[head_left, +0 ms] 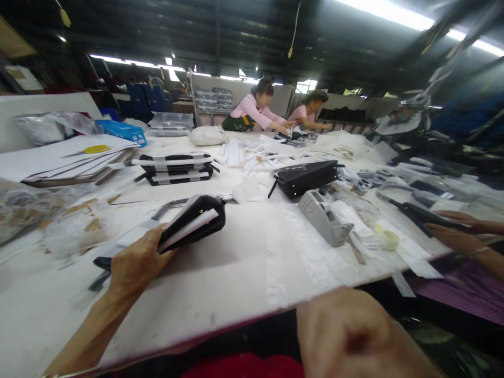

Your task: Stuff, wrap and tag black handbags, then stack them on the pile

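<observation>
head view: left hand (136, 260) has its grip closed on a black bag (207, 207), tilted over the bench (244, 278), probably for steadiness; blurred right hand (350, 331), grip unclear.

A black, wedge-shaped, apparently leather bag (210, 206) with gold-coloured studs (201, 211) and a white strip (191, 229) tilts over the left counter (236, 283).

White table (236, 283) bears grey tape dispenser (323, 218), black bag (305, 179) just behind it, stacked sheets (43, 161), crumpled plastic (27, 210)
</observation>
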A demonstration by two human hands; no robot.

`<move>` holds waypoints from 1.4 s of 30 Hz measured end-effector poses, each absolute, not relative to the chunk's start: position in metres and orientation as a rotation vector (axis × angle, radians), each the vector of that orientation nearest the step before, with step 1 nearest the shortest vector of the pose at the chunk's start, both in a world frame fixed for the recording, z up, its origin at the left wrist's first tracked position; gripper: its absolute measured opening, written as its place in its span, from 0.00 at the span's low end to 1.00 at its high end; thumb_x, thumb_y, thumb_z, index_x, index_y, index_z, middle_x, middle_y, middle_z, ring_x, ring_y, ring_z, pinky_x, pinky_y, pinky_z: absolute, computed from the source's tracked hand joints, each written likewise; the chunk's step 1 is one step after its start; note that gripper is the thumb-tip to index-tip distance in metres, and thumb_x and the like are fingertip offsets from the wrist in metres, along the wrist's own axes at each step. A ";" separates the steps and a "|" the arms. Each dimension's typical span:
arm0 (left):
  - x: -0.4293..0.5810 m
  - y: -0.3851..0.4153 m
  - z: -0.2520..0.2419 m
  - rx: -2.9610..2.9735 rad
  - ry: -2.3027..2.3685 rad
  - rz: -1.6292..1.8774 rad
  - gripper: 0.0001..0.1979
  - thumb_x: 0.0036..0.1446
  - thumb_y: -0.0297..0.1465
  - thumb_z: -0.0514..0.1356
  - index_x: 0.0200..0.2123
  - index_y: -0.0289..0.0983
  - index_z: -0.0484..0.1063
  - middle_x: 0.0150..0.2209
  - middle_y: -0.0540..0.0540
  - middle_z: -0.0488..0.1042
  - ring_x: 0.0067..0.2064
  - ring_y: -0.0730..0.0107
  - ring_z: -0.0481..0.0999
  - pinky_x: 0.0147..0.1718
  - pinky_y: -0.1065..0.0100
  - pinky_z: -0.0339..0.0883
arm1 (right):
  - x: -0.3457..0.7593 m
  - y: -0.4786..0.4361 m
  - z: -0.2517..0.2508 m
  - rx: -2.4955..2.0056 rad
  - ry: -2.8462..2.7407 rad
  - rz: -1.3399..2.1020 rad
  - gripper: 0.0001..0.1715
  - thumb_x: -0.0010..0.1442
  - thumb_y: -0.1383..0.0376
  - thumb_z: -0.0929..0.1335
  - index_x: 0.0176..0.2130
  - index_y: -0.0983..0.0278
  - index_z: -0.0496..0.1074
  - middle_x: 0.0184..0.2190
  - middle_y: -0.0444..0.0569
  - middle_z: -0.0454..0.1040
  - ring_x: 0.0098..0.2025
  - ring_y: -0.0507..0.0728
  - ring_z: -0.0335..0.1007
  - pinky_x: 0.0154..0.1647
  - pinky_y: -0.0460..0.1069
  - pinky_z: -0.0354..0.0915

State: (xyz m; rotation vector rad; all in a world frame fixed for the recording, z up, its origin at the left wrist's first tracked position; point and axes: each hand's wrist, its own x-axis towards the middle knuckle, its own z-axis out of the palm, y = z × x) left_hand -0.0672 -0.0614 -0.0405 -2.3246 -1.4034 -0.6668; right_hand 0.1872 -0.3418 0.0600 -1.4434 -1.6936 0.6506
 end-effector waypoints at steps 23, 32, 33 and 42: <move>-0.068 -0.058 -0.045 -2.321 -1.425 -0.672 0.29 0.58 0.45 0.58 0.58 0.35 0.67 0.43 0.37 0.80 0.38 0.49 0.80 0.30 0.64 0.64 | 0.246 -0.316 -0.082 -1.880 -0.961 0.489 0.13 0.52 0.55 0.71 0.27 0.63 0.72 0.24 0.43 0.73 0.29 0.54 0.68 0.30 0.47 0.64; -0.075 -0.053 -0.048 -2.291 -1.494 -0.686 0.28 0.57 0.45 0.60 0.57 0.37 0.69 0.42 0.38 0.80 0.38 0.49 0.80 0.31 0.63 0.66 | 0.264 -0.261 -0.064 -1.878 -1.151 0.553 0.22 0.59 0.49 0.65 0.30 0.62 0.77 0.32 0.47 0.79 0.38 0.59 0.73 0.42 0.50 0.65; -0.076 -0.053 -0.047 -2.288 -1.504 -0.692 0.28 0.57 0.45 0.60 0.57 0.37 0.69 0.42 0.38 0.80 0.38 0.49 0.80 0.32 0.63 0.66 | 0.270 -0.245 -0.065 -1.892 -1.089 0.517 0.25 0.59 0.47 0.65 0.27 0.63 0.76 0.33 0.49 0.79 0.39 0.60 0.73 0.42 0.50 0.65; -0.090 -0.048 -0.049 -2.247 -1.560 -0.767 0.24 0.59 0.40 0.57 0.56 0.35 0.69 0.37 0.38 0.81 0.34 0.51 0.80 0.28 0.63 0.65 | 0.291 -0.172 -0.069 -1.804 -1.225 0.933 0.21 0.55 0.50 0.69 0.34 0.66 0.77 0.34 0.55 0.80 0.39 0.61 0.77 0.41 0.54 0.69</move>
